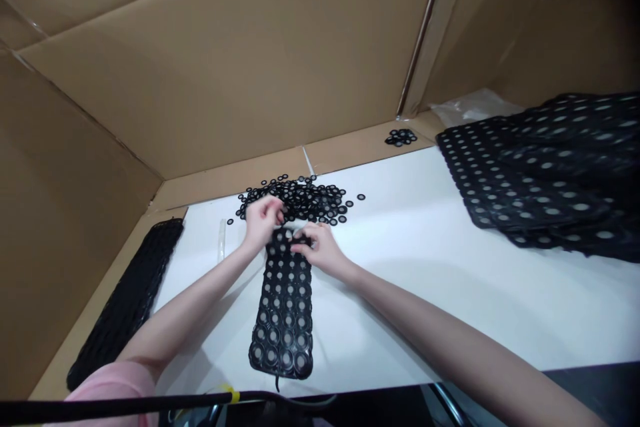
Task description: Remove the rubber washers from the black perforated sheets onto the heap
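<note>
My left hand [265, 219] is closed, fingers curled together at the near edge of a heap of small black rings [310, 199]; whatever is between the fingertips is too small and blurred to make out. A narrow black rubbery sheet [285, 307] with rows of round pale-centred cells lies lengthwise in front of me. Over its far right corner is my right hand [320, 245], thumb and forefinger apart, fingertips at the sheet's surface. A pale strip shows between both hands at the sheet's far end, partly hidden.
A long black stack [130, 300] lies at the left on cardboard. Large black dotted sheets [545, 173] are piled at the right, near clear plastic [475, 105]. A small ring cluster [401, 137] sits at the back. Cardboard walls [280, 60] enclose the white table [400, 267]. A dark cable [150, 405] crosses in front.
</note>
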Available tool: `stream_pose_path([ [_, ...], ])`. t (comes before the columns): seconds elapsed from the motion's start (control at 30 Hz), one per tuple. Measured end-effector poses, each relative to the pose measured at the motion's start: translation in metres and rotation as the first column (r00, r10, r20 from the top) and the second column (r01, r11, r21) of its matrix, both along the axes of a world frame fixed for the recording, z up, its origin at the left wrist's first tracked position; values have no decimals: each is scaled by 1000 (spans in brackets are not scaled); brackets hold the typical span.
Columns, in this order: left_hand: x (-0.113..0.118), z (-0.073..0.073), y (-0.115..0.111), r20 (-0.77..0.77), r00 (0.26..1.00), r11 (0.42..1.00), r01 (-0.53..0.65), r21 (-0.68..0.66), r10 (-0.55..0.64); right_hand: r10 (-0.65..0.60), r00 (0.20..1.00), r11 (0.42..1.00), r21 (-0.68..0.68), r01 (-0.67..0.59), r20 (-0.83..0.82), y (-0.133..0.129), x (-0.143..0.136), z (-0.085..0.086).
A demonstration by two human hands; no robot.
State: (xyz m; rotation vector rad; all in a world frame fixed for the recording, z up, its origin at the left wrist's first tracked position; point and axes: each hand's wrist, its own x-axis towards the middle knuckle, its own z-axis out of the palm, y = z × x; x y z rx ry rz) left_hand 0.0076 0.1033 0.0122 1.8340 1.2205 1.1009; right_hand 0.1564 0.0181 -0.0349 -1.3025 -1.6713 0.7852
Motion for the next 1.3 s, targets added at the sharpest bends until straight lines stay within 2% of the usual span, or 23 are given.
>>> stream_pose_path([
  [0.07,-2,4,17,68,994,997,-82,6,81,-13,1000,1000,-16,12,-22,-2,-1,1],
  [0.1,-4,6,24,83,993,996,-86,14,85,-17,999,1000,-13,16,-43,-2,-1,2],
  [0.13,-7,7,29,58,997,999,-43,32,41,-21,997,1000,-7,20,-76,-3,0,2],
  [0.2,-11,9,32,-88,995,993,58,106,-49,-23,983,1000,-9,22,-179,-2,2,3],
  [0.3,-16,12,24,-297,952,965,141,222,-70,-43,949,999,-26,36,-312,0,6,3],
  [0.33,-18,15,19,-308,946,966,165,199,-99,-58,943,998,-27,52,-327,0,8,3],
  [0.4,-19,22,10,-273,923,958,285,14,-270,-90,944,996,-10,91,-318,1,10,3],
  [0.47,-20,31,1,-218,860,883,418,-215,-461,-109,953,993,18,119,-284,1,9,4],
  [0.53,-19,36,-6,-208,818,825,457,-331,-537,-102,961,992,50,119,-255,0,7,6],
  [0.6,-17,39,-11,-199,824,820,440,-367,-531,-82,969,993,63,99,-231,0,3,6],
  [0.73,-13,36,-14,-101,850,798,435,-418,-517,-116,959,993,-37,110,-259,1,-6,5],
  [0.8,-12,36,-14,-118,849,806,433,-405,-515,-63,952,997,-52,50,-299,3,-7,7],
  [0.87,-11,36,-13,-113,853,807,429,-407,-510,-7,965,1000,-4,7,-263,5,-3,12],
  [0.93,-8,36,-13,-36,863,782,439,-442,-505,-12,987,998,63,23,-161,8,7,21],
  [1.03,1,29,-14,125,853,703,494,-511,-507,92,996,991,97,-92,-2,10,29,35],
  [1.1,11,19,-18,220,833,642,536,-548,-507,89,986,985,138,-108,142,11,44,39],
  [1.2,28,-2,-25,313,818,602,569,-560,-482,80,959,971,196,-137,273,9,61,35],
  [1.3,39,-20,-33,383,811,577,584,-570,-443,87,953,959,236,-159,291,7,70,23],
])
